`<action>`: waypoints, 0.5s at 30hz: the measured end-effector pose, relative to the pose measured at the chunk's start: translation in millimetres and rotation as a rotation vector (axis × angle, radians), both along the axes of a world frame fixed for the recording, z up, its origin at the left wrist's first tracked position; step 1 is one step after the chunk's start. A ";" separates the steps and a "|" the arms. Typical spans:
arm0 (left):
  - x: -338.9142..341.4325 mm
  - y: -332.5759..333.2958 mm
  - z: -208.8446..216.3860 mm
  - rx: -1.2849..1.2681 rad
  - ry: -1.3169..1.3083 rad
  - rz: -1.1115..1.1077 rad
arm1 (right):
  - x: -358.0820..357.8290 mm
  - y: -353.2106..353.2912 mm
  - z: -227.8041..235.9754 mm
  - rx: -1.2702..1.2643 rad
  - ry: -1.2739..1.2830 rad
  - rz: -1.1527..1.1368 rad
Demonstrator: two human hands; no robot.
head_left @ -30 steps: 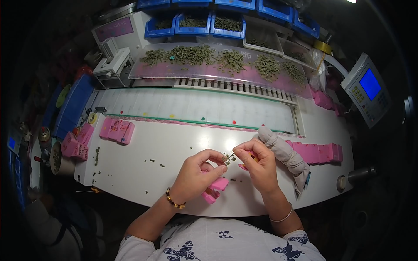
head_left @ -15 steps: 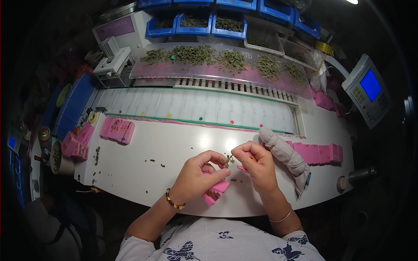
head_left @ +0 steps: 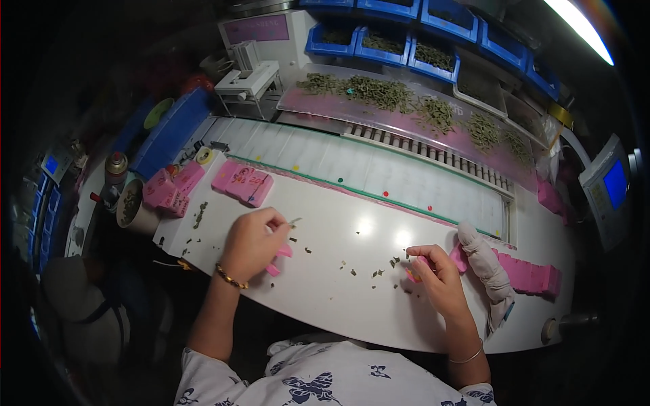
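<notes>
The left hand (head_left: 252, 242) was above the left part of the tabletop (head_left: 318, 291), its fingers curled around a pink piece (head_left: 283, 251) that jutted out beside the palm; a thin green sliver (head_left: 295, 220) showed at the fingertips, though whether they pinched it could not be told; the right hand (head_left: 441, 276), near a rolled grey cloth (head_left: 484, 264), had its fingers bent around a pink-and-yellow piece (head_left: 413, 275); small green bits (head_left: 378, 273) lay scattered on the tabletop between the hands.

For good handling, the pink pieces seemed best tucked under the lower fingers, leaving thumb and forefinger free for a light pinch; slivers so thin looked likely to bend or snap, so a gentle hold near one end would have suited them.

Pink blocks (head_left: 242, 183) at the back left carried dark handwritten marks; a purple panel (head_left: 256, 29) on the white machine (head_left: 296, 42) bore lettering, faint at this size; the blue screen (head_left: 615, 183) at the right showed nothing legible.
</notes>
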State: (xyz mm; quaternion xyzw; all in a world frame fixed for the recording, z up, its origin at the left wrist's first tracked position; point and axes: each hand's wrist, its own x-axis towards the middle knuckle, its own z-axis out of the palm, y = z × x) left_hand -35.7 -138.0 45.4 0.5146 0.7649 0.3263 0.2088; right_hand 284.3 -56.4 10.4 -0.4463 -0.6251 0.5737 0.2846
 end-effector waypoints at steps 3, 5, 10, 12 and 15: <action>-52.7 -21.2 7.4 -0.096 0.322 0.256 | -1.1 3.0 -4.9 0.196 -0.153 0.068; -68.5 -35.4 15.0 -0.015 0.494 0.346 | -4.4 2.8 -4.0 0.308 -0.214 0.111; -33.9 -16.8 11.9 0.283 -0.246 0.246 | 0.7 4.3 -2.5 0.555 -0.424 0.095; -7.8 -0.9 -7.1 0.348 -0.422 0.063 | 1.6 2.6 0.3 0.636 -0.491 0.089; 42.9 17.6 -7.9 0.253 -0.908 -0.033 | -2.6 -4.0 12.6 0.823 -0.551 0.042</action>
